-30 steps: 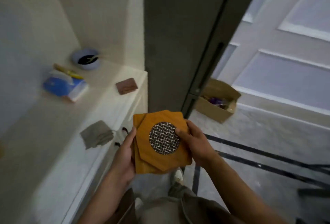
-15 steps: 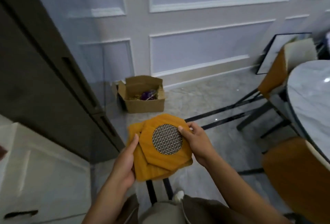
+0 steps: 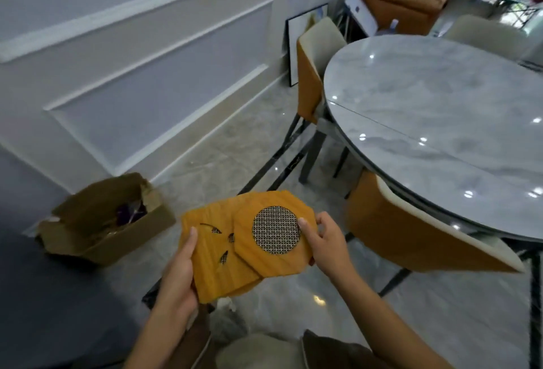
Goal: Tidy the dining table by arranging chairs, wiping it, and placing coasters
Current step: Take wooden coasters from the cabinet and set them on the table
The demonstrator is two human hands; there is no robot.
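Left hand [image 3: 179,273] gripping lower coasters [image 3: 217,263], right hand [image 3: 324,241] pinching top coaster [image 3: 274,239], marble dining table [image 3: 440,122] right, chair [image 3: 411,230] tucked near edge.

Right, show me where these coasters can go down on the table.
The visible marble table top is all bare: along the near rim behind the near chair, and the left rim beside the far chair. Crowded below, where chair legs stand between them. The left hand and right hand hold coasters.

The desk [image 3: 440,104] runs off the right edge; lower coasters [image 3: 211,266] hide under the top coaster [image 3: 276,263], count unclear; the cardboard box [image 3: 123,239] holds only blur.
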